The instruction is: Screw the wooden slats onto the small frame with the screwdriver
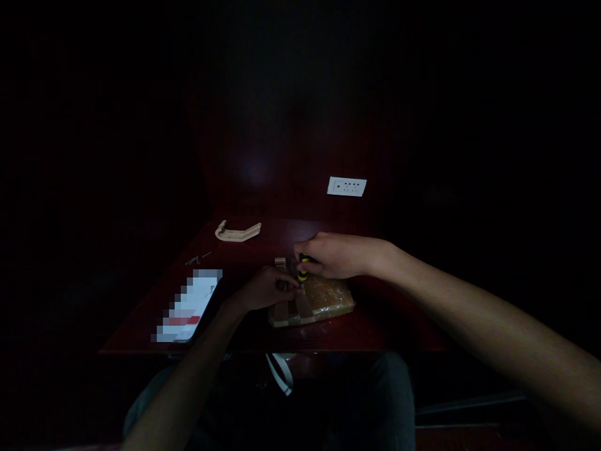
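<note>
My right hand [323, 254] is closed around the yellow and black handle of a screwdriver [303, 269], which points down. Beneath its tip lie flat brown wooden strips [303, 305] on top of a tape-wrapped, amber-coloured package [334, 297]. My left hand [271, 288] reaches in from the left, with thumb and fingertips pinched close to the screwdriver's tip. Whatever those fingertips hold is too small and dark to make out. A small light-brown block [280, 262] shows just behind my left hand.
A lit phone [190, 310] lies on the left of the dark red table [248, 335]. Behind it are a few thin metal pieces, perhaps screws [197, 259], and a curved pale wooden part [239, 234]. A white socket plate [347, 186] is on the wall. The surroundings are very dark.
</note>
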Demonstrator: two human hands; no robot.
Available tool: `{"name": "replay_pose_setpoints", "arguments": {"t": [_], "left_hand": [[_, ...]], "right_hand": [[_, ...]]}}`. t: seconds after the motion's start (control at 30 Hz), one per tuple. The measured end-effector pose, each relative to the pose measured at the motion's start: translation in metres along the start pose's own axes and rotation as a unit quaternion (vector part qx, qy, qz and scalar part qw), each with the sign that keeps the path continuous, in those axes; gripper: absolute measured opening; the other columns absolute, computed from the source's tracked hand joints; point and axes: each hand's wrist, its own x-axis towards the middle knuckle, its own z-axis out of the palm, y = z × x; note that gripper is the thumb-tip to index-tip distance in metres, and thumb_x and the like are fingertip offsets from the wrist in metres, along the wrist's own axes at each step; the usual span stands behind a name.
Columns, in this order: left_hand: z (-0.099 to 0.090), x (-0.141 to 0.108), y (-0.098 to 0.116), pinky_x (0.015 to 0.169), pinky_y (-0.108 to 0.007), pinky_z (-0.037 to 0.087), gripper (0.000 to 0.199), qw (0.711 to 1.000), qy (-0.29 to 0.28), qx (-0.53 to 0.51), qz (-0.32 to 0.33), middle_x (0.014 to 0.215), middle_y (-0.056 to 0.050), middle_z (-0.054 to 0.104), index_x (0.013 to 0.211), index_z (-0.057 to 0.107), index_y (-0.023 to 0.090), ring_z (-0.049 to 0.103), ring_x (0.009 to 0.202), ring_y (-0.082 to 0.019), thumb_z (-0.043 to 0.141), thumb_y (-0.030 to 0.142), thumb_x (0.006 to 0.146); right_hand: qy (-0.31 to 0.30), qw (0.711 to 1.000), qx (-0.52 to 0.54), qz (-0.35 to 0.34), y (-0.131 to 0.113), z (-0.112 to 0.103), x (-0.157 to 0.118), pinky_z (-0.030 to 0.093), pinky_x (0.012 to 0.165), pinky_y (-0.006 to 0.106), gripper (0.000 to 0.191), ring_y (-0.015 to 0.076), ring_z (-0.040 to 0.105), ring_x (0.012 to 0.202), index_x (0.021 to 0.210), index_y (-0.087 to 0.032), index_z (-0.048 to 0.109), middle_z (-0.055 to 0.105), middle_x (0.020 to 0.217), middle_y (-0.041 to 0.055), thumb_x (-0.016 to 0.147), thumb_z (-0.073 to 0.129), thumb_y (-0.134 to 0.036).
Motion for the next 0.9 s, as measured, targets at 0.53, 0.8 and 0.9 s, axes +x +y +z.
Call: {"name": "replay_pose_setpoints", "arguments": {"t": [0.53,0.8,0.9], "left_hand": [[0.000,0.000,-0.003,0.073,-0.028,0.051,0.023,1.000,0.004,0.015,0.013,0.093,-0.007,0.077,0.095,0.078,0.018,0.069,0.081,-0.019,0.072,0.035,0.080],[0.000,-0.001,0.001,0.068,-0.028,0.051,0.024,1.000,0.006,0.005,-0.014,0.089,-0.005,0.078,0.094,0.078,0.020,0.069,0.077,-0.019,0.071,0.037,0.080],[0.000,-0.001,0.002,0.074,-0.029,0.052,0.023,1.000,0.004,-0.009,-0.018,0.095,-0.006,0.078,0.094,0.078,0.019,0.070,0.083,-0.020,0.071,0.036,0.079]], "right_hand": [[0.017,1.000,0.006,0.011,-0.001,-0.012,-0.009,0.035,0.056,0.025,0.016,0.0138,0.056,0.064,0.101,-0.019,0.062,0.066,0.081,0.0040,0.090,0.054,-0.028],[0.020,1.000,-0.010,0.016,0.002,-0.009,-0.006,0.035,0.055,0.026,0.023,0.0139,0.054,0.062,0.096,-0.017,0.065,0.066,0.076,0.0050,0.092,0.053,-0.036],[0.024,1.000,0.002,0.011,0.000,-0.011,-0.006,0.035,0.056,0.025,0.019,0.0136,0.055,0.063,0.101,-0.019,0.064,0.067,0.079,0.0038,0.090,0.055,-0.032]]}}
